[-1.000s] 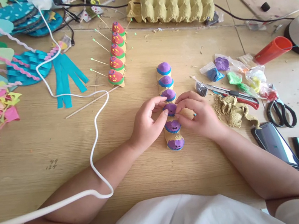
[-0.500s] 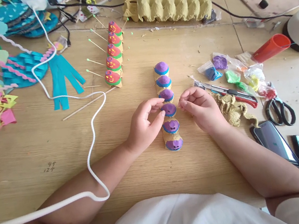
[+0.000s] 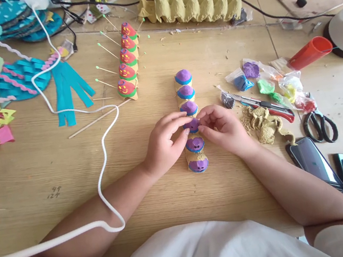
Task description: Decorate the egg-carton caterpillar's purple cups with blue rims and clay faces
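Observation:
A strip of egg-carton cups (image 3: pixel 186 92), covered in purple clay with blue rims, runs lengthwise in front of me. The two nearest cups carry small black dots. Over the fourth cup from the far end, my left hand (image 3: pixel 167 142) curves in from the left, its thumb and fingertips against the cup's sides. From the right, my right hand (image 3: pixel 222 128) reaches the same cup with thumb and forefinger closed in a pinch. Whatever lies between those fingertips is too small to make out.
A red-faced egg-carton strip (image 3: pixel 125 71) with green-tipped sticks stands farther back. A white cable (image 3: pixel 104 146) crosses my left forearm. On the right lie bagged clay (image 3: pixel 243 83), a utility knife (image 3: pixel 266 106), scissors (image 3: pixel 319 125) and a phone (image 3: pixel 315 163). Egg trays (image 3: pixel 196 1) stand behind.
My right hand has moved left onto the fourth purple cup, its pinched fingertips now at the cup's surface. My left hand stays by the same cup, its forefinger a little farther over it.

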A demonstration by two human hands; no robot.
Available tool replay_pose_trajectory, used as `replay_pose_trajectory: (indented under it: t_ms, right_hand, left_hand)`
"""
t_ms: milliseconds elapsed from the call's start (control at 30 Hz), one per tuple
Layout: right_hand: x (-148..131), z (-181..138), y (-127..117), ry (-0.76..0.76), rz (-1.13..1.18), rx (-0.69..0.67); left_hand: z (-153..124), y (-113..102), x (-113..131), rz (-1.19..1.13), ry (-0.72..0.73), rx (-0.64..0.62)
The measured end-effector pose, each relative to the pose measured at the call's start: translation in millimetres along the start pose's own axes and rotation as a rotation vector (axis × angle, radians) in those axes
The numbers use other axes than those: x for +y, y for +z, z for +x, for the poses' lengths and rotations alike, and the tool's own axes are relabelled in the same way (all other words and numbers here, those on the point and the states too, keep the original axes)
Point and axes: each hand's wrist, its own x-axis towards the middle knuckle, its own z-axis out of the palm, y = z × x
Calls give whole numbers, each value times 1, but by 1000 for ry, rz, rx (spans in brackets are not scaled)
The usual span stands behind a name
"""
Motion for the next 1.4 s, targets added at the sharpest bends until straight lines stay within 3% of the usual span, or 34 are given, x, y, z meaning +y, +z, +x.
replay_pose_trajectory:
  t_ms: [167, 600, 867, 1133, 1400]
  right_hand:
    - [1, -2, 3, 40, -48, -19]
    - [-3, 3, -5, 151, 54, 230]
    - [-5, 3, -3, 99, 101, 176]
    - [-6, -1, 4, 107, -34, -9]
    - [-8, 2, 7, 126, -62, -20]
  left_hand:
    - [-2, 1, -2, -12, -20, -24]
    - [1, -1, 3, -54, -52, -12]
    - [1, 0, 3, -83, -58, -15]
    - [-2, 1, -2, -75, -43, -17]
    - [-2, 2, 0, -78, -39, -41]
